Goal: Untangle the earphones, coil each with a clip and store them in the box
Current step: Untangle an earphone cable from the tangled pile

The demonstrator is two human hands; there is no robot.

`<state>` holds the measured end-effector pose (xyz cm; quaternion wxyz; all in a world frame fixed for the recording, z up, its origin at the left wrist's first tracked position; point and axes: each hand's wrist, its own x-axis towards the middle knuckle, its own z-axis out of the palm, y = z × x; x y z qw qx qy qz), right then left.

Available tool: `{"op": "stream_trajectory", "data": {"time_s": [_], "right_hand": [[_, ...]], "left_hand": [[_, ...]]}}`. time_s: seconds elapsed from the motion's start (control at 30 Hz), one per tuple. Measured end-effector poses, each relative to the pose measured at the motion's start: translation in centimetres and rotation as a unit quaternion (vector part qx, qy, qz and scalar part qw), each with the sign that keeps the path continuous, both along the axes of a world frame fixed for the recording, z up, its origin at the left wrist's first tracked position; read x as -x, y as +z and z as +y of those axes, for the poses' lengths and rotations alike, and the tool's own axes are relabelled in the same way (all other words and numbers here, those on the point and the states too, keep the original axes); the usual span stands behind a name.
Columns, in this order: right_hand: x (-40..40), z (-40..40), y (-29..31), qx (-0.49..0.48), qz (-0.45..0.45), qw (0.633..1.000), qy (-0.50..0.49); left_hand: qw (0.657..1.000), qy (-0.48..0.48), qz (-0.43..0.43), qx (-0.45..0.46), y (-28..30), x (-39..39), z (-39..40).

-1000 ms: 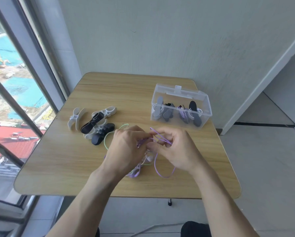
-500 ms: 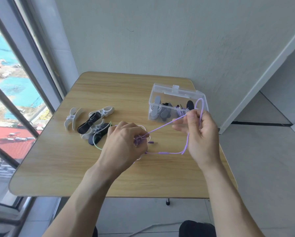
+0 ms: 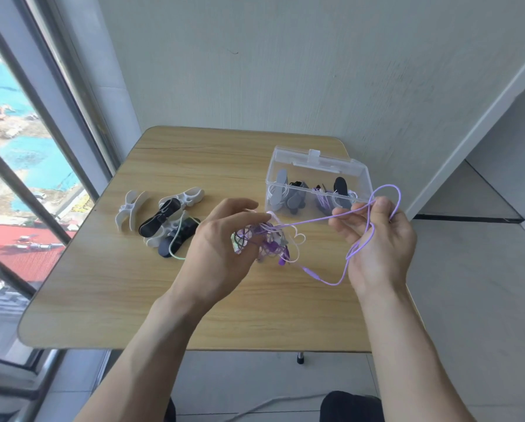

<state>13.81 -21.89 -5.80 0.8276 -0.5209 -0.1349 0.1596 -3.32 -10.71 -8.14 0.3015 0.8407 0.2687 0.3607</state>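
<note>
My left hand point(image 3: 218, 254) grips a tangled knot of earphone cords point(image 3: 264, 239), purple, white and green, just above the wooden table point(image 3: 109, 284). My right hand point(image 3: 379, 239) pinches a purple cord point(image 3: 309, 221) that runs taut from the knot, loops over my fingers and hangs down to a plug end near the table. A clear plastic box point(image 3: 316, 184) stands open behind my hands and holds several coiled earphones on clips. Loose clips point(image 3: 160, 217), white and black, lie in a pile at the left.
A green cord point(image 3: 176, 239) trails from the knot over the clip pile. A window frame runs along the table's left side and a wall stands behind it. The floor drops away on the right.
My right hand has drawn the purple cord out to the right, away from the knot. My left hand has turned so the knot shows between its fingers.
</note>
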Motion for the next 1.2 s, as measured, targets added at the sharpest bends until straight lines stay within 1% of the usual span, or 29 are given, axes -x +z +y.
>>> {"op": "stream_trajectory", "data": {"time_s": [0.07, 0.13, 0.2, 0.27, 0.37, 0.47, 0.57, 0.63, 0.7, 0.77, 0.83, 0.87, 0.93, 1.07, 1.2], "right_hand": [[-0.3, 0.1, -0.2, -0.003, 0.022, 1.0, 0.017], [-0.1, 0.3, -0.2, -0.003, 0.051, 0.997, 0.066], [0.6, 0.5, -0.1, -0.008, 0.086, 0.987, 0.138], [1.5, 0.6, 0.3, -0.032, 0.118, 0.973, 0.197], [1.4, 0.6, 1.1, -0.085, 0.139, 0.961, 0.225], [-0.1, -0.1, 1.6, -0.104, 0.126, 0.964, 0.209], [-0.4, -0.4, 1.7, -0.068, 0.104, 0.967, 0.222], [0.3, -0.3, 1.6, -0.046, 0.077, 0.965, 0.247], [1.3, -0.2, 1.7, -0.036, 0.037, 0.958, 0.282], [1.9, -0.3, 1.8, -0.036, 0.009, 0.948, 0.317], [1.9, -0.4, 2.0, -0.048, 0.004, 0.94, 0.337], [1.8, -0.5, 2.0, -0.056, 0.003, 0.941, 0.334], [1.1, -0.7, 2.2, -0.066, 0.0, 0.953, 0.297], [-0.8, -1.3, 2.3, -0.091, 0.025, 0.977, 0.189], [-1.5, -1.3, 2.2, -0.101, 0.033, 0.989, 0.1]], "left_hand": [[1.0, 0.009, -0.001, -0.002, 0.0, 0.0, -0.1], [0.999, 0.009, 0.015, -0.031, -0.4, -0.1, 0.0], [0.996, -0.015, 0.056, -0.065, -1.1, -0.1, 0.1], [0.992, -0.041, 0.1, -0.071, -1.8, -0.2, -0.2], [0.987, -0.024, 0.139, -0.075, -2.3, -0.3, -0.1], [0.989, 0.044, 0.119, -0.072, -2.2, -0.1, 0.3], [0.993, 0.089, 0.057, -0.057, -1.7, -0.3, 0.1], [0.998, 0.054, 0.009, -0.042, -1.0, -0.7, -0.8], [0.999, -0.028, -0.015, -0.01, -0.2, -1.2, -1.8], [0.998, -0.065, -0.005, 0.016, -0.3, -1.7, -2.5], [0.998, -0.052, 0.024, -0.008, -1.3, -2.1, -2.6], [0.998, -0.039, 0.036, -0.029, -1.7, -2.2, -2.5], [0.998, -0.016, 0.034, -0.04, -2.1, -2.2, -2.0], [1.0, 0.003, 0.003, -0.024, -0.9, -1.3, -0.8], [1.0, -0.01, 0.022, 0.008, -0.2, -0.4, -0.3]]}}
